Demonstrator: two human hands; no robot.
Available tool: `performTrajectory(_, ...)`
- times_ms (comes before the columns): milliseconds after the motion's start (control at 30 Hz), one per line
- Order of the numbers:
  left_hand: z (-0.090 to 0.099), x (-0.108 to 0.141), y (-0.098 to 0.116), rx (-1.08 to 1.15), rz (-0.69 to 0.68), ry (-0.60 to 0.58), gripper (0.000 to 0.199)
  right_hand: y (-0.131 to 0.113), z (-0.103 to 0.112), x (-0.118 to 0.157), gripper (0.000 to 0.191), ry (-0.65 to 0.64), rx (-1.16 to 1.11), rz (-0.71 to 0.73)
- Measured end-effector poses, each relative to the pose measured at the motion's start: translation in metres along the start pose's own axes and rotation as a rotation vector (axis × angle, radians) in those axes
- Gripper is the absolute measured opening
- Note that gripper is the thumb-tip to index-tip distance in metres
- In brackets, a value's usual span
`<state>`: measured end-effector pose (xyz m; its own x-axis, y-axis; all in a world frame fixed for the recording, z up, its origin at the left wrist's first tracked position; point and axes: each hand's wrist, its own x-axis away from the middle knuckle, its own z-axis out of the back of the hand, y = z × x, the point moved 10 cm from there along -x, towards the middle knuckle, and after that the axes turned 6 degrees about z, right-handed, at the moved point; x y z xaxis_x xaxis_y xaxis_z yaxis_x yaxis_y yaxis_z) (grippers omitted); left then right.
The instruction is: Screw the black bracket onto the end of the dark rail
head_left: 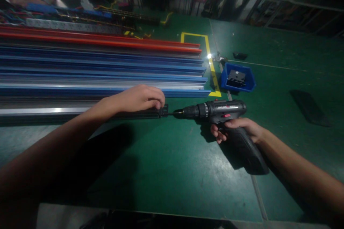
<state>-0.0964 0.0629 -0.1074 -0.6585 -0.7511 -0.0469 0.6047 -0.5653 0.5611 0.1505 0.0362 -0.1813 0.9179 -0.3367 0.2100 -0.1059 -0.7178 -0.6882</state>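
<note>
A broad green-topped desk [166, 171] carries a long stack of blue, silver and red metal rails [102, 68] lying side by side, running from the left edge toward the middle. In front of the stack lies a dark, narrow metal rail [80, 112], its end near the desk's centre. The left forearm reaches in from the lower left, low over the desk, and the left hand [139, 98] curls down over that rail's end, its fingertips pinching a small black end piece [163, 110]. The right forearm comes in from the lower right; the right hand [236, 128] is closed around the handle of a black cordless drill [223, 112], held level and pointing left. Its bit tip [172, 113] meets the end piece. Behind the drill sits a small blue plastic bin [238, 78] holding dark parts.
</note>
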Motion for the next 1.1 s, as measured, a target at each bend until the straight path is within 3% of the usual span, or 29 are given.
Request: performTrajectory(1100, -0.0004, 0.0001, -0.0001, -0.004, -0.006, -0.006, 0.02, 0.0003, -0.0007, 0.0002, 0.031, 0.009, -0.007, -0.016)
